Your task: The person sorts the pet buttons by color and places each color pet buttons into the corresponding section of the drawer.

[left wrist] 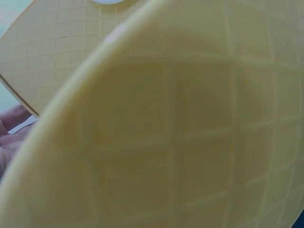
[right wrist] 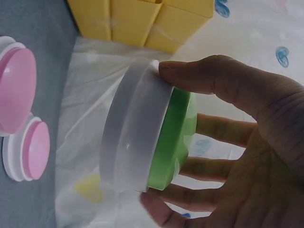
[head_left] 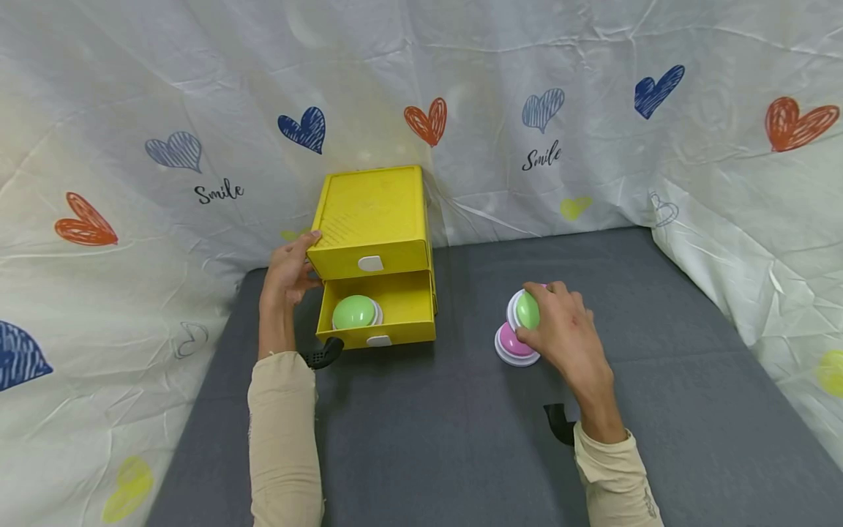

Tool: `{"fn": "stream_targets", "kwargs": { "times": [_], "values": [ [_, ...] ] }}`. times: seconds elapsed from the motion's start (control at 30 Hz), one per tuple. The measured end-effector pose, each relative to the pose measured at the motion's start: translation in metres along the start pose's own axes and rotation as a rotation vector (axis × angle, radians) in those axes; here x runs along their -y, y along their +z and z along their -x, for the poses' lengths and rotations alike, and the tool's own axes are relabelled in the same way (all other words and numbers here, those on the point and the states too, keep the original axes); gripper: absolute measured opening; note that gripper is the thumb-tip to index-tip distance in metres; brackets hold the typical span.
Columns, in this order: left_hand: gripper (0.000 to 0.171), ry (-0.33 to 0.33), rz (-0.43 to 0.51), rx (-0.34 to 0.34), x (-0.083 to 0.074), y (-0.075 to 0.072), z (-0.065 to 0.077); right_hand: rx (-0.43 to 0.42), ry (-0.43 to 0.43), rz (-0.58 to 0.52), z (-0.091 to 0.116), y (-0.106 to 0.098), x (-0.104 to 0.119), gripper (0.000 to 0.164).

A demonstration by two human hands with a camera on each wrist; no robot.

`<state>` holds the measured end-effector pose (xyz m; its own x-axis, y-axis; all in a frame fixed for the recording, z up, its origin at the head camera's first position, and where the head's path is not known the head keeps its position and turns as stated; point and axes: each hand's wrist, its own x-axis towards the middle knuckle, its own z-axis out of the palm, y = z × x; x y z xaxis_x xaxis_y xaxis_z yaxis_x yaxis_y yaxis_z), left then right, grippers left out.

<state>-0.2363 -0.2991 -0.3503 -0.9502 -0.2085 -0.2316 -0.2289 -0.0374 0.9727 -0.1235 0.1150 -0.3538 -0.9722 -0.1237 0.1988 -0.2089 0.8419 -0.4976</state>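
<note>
My left hand (head_left: 290,271) holds the left front corner of a yellow drawer cabinet (head_left: 372,208), thumb on its top edge, fingers along the side. The cabinet's lower drawer (head_left: 408,335) is pulled out, and inside lies a round push button with a green dome (head_left: 354,312). To the right, my right hand (head_left: 566,322) grips a second green push button (right wrist: 173,142) by its white rim, thumb and fingers on opposite sides. In the right wrist view it is tilted on edge. A pink push button (head_left: 514,341) sits just below it; another pink one (right wrist: 37,149) is mostly hidden by my hand in the head view.
A dark grey cloth (head_left: 448,432) covers the table. Behind and at both sides hangs a white sheet (head_left: 474,58) printed with hearts. The cabinet's upper drawer (head_left: 402,258) is closed. Black wrist straps or mounts (head_left: 324,354) stick out near both wrists.
</note>
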Motion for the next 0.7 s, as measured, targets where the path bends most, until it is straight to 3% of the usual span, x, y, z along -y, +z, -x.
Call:
{"fn": "stream_targets", "kwargs": {
  "times": [0.4, 0.7],
  "values": [
    [0.073, -0.004, 0.003, 0.001, 0.001, -0.002, -0.002, 0.036, -0.048, -0.080, -0.003, 0.002, 0.009, 0.061],
    [0.075, -0.013, 0.013, 0.015, 0.000, -0.001, -0.001, -0.001, -0.070, -0.057, -0.003, 0.004, 0.013, 0.063]
  ]
}}
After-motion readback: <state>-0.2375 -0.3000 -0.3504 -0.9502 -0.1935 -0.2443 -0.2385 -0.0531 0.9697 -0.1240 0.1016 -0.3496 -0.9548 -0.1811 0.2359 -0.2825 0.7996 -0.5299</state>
